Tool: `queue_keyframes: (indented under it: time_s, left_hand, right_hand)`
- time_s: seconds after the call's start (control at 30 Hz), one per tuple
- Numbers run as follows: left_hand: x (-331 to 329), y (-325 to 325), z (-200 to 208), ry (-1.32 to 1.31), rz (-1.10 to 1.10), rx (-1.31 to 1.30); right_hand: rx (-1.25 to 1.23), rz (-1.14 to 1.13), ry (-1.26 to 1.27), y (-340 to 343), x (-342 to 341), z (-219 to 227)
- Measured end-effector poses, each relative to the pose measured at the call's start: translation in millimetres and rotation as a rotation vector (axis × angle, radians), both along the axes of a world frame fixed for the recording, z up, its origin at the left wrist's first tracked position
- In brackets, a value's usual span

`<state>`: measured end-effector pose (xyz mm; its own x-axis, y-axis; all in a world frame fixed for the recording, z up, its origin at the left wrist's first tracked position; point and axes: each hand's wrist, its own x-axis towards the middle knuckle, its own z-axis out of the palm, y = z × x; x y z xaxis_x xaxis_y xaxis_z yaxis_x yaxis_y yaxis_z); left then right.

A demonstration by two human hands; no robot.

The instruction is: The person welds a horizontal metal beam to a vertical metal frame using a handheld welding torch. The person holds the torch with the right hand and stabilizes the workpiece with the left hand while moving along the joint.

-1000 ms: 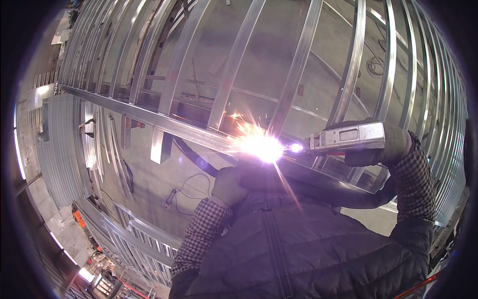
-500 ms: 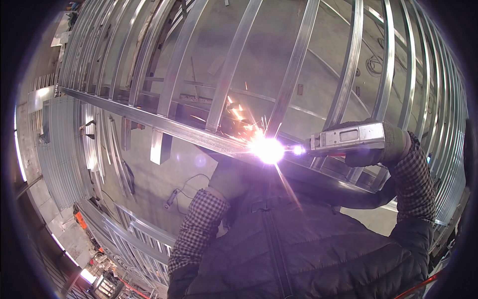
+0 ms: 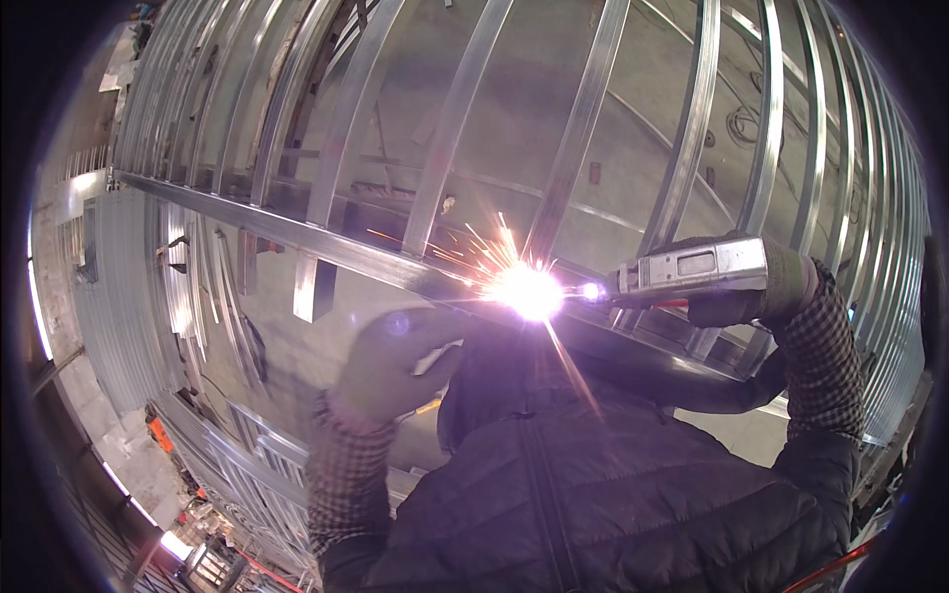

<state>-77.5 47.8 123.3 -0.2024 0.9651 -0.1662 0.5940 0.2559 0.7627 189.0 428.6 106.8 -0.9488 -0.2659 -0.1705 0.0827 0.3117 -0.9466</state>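
Observation:
A silvery, boxy welding gun (image 3: 697,269) is in my gloved right hand (image 3: 727,301), its nozzle pointing left. A glaring white-violet arc (image 3: 529,292) burns just off the nozzle, on the long metal rail (image 3: 341,252) close to where an upright tube (image 3: 583,124) joins it. Sparks fan up and to the left; the glare hides the joint. My gloved left hand (image 3: 395,361) is raised on the near side of the rail, left of the arc. Its thumb stands apart from the fingers and nothing shows between them. Its fingertips are partly lost against dark cloth.
Parallel metal tubes (image 3: 460,128) run away from the rail across the frame, with gaps onto the grey floor. A coiled cable (image 3: 743,126) lies beyond them. Corrugated sheets (image 3: 129,296) and stacked metal frames (image 3: 232,450) are at the left. A red line (image 3: 830,568) passes at lower right.
My left hand has come away from beside the rail, moving left, and its thumb and fingers now show apart. The right hand and welding gun have barely moved; the arc has shifted slightly left.

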Motion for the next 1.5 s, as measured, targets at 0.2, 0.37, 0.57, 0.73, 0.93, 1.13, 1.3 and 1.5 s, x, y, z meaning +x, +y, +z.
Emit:
queue_keyframes:
  time_s: [0.2, 0.37, 0.57, 0.73, 0.93, 1.13, 1.3, 1.5]
  left_hand:
    - [-38.1, 4.5, 124.4, 0.519, 0.274, 0.576]
    - [-52.1, 14.7, 148.6, 0.810, 0.079, 0.476]
    - [-53.0, -0.5, 156.3, 0.834, 0.004, 0.414]
    - [-44.9, -43.2, 168.1, 0.813, 0.033, 0.309]
    - [-35.7, -84.7, 166.3, 0.773, 0.077, 0.244]
    - [-32.8, -77.6, 149.9, 0.758, -0.010, 0.376]
    - [-31.9, -65.6, 155.6, 0.697, -0.129, 0.535]
    - [-30.9, -44.5, 167.8, 0.585, -0.286, 0.716]
  right_hand:
    - [-0.033, -0.034, -0.017, 17.2, 17.0, -5.2]
    - [0.064, -0.084, 0.043, 21.3, 20.3, 3.3]
    - [0.062, -0.064, -0.087, 14.5, 11.9, 13.7]
    - [0.127, -0.036, 0.010, 13.9, 11.3, 11.7]
    - [0.118, -0.132, -0.088, 0.4, 15.1, 32.4]
    - [0.255, -0.195, -0.019, -15.3, 22.3, 76.6]
    - [0.214, -0.260, -0.077, -32.6, 37.7, 106.1]
    - [0.314, -0.402, 0.058, -58.3, 54.6, 132.6]
